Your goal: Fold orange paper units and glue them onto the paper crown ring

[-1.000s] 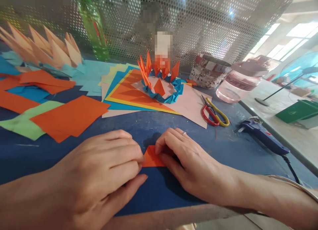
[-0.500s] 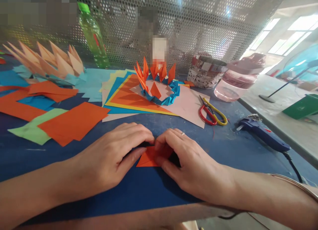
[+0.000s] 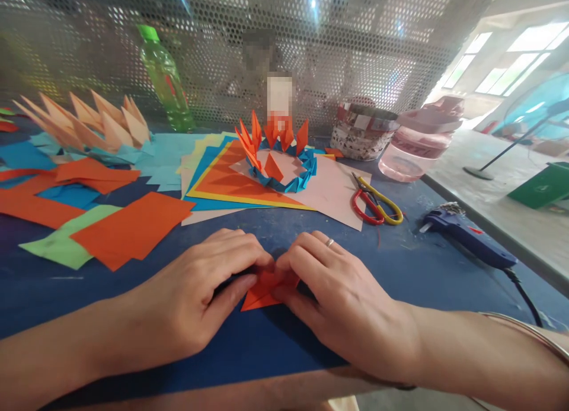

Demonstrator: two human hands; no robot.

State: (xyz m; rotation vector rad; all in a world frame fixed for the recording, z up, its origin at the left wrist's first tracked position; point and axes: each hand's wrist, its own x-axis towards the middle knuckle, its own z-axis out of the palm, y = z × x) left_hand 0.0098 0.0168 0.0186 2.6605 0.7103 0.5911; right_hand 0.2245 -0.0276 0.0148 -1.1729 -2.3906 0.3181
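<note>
A small folded piece of orange paper (image 3: 263, 295) lies near the front of the blue table, between my hands. My left hand (image 3: 208, 292) pinches its left side, thumb below and fingers curled above. From the other side my right hand (image 3: 338, 292), with a ring on one finger, grips the paper's right part and hides much of it. Beyond them a ring of folded blue paper with upright orange points (image 3: 306, 171) rests on stacked coloured sheets (image 3: 213, 199).
Scissors (image 3: 377, 205) and a blue glue gun (image 3: 471, 234) lie at the right. Loose orange sheets (image 3: 133, 227) are at the left, before a peach-pointed paper ring (image 3: 115, 129). A green bottle (image 3: 164, 79), a patterned pot (image 3: 362, 132) and a pink jug (image 3: 413, 141) stand behind.
The view has tilted slightly, so things on the table sit a little lower. Both hands stay on the orange paper; its near edge now slants, and my fingers have shifted slightly.
</note>
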